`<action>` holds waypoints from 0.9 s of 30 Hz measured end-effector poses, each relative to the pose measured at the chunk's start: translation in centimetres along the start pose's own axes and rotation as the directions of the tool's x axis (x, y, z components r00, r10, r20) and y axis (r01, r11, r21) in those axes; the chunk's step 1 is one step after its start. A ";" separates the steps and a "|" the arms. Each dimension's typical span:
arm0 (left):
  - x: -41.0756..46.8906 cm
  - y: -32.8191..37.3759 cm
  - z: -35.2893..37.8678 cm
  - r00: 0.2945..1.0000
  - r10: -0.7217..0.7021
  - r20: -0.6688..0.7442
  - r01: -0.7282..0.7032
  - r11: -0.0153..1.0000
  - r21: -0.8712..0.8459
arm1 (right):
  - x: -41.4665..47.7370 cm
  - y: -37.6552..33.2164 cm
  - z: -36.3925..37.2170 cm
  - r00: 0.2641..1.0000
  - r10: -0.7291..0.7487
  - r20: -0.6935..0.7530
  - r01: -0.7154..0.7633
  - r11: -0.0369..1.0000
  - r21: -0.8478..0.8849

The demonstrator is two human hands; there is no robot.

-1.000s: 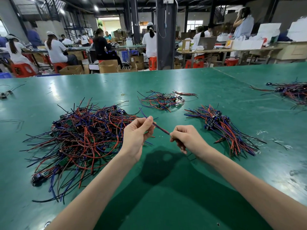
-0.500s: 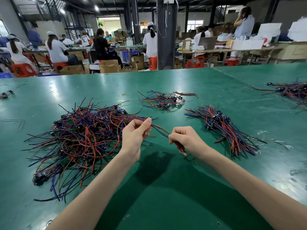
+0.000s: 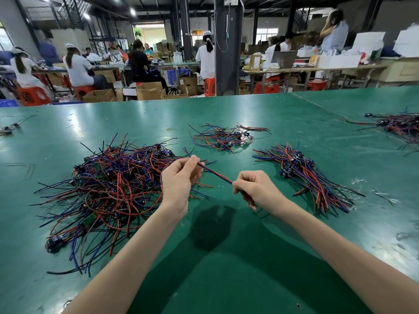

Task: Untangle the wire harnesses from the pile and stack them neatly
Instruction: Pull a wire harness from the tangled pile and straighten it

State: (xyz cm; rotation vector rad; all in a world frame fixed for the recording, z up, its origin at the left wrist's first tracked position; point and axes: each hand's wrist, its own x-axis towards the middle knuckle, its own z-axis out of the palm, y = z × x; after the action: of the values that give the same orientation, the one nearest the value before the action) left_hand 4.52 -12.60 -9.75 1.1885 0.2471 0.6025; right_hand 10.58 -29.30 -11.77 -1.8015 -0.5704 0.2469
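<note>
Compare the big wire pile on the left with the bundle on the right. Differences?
The left pile is tangled, wires looping and crossing every way; the right bundle has wires running roughly parallel. The left pile covers far more table than the right bundle. The right bundle's dark connectors cluster at one end; the left pile's are scattered. Both: red, blue and black wires on the green table.
</note>
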 end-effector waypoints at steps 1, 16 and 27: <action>0.2 0.2 -0.1 1.000 0.020 -0.008 -0.020 1.000 0.009 | 0.0 -0.1 -0.1 1.000 -0.004 -0.007 0.004 1.000 -0.001; 0.0 0.3 -0.1 1.000 -0.018 -0.010 0.018 1.000 -0.009 | -0.2 -0.5 -0.4 0.999 -0.004 -0.047 0.000 0.996 -0.090; -0.1 0.6 -0.3 1.000 -0.006 -0.022 0.005 0.999 -0.045 | -0.5 -0.9 -0.3 0.998 -0.027 -0.050 0.018 0.985 -0.170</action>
State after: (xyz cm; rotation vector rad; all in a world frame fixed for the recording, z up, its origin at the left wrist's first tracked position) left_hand 4.13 -12.27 -9.29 1.1379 0.2544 0.6143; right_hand 10.04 -29.61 -10.94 -1.9585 -0.5889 0.1380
